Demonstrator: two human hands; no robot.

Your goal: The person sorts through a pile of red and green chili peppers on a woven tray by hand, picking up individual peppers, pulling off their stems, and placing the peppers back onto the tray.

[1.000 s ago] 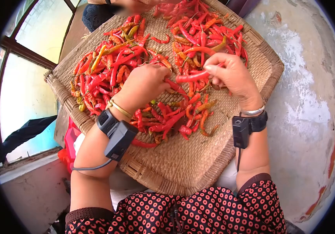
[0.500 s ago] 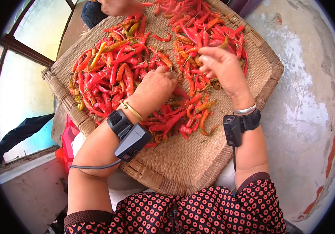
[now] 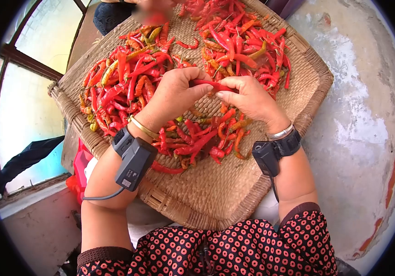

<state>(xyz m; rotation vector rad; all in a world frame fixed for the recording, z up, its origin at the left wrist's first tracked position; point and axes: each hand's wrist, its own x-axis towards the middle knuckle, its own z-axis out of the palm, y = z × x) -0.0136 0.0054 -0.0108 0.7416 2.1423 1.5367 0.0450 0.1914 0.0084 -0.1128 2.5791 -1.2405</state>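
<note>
One red chili pepper (image 3: 212, 85) is stretched between my two hands, above the woven basket tray (image 3: 216, 193). My left hand (image 3: 179, 89) pinches one end of it between thumb and fingers. At the other end, my right hand (image 3: 247, 97) is closed with thumb and forefinger on the pepper. Below and around my hands lie loose chili peppers in several heaps: a large pile (image 3: 128, 87) on the left, another pile (image 3: 252, 46) at the back right, and a smaller group (image 3: 202, 138) nearer me. Most are red, some orange or yellowish green.
Another person's hand (image 3: 153, 10), blurred, is over the tray's far edge. A window (image 3: 31, 115) with a dark folded cloth or umbrella (image 3: 27, 154) is at left. A worn plaster surface (image 3: 349, 115) lies at right. Wrist-worn devices (image 3: 135, 163) sit on both my forearms.
My left hand has lifted from the peppers, and my right hand has moved left and down to meet it. A red chili pepper now shows between them. The other person's hand has shifted slightly right.
</note>
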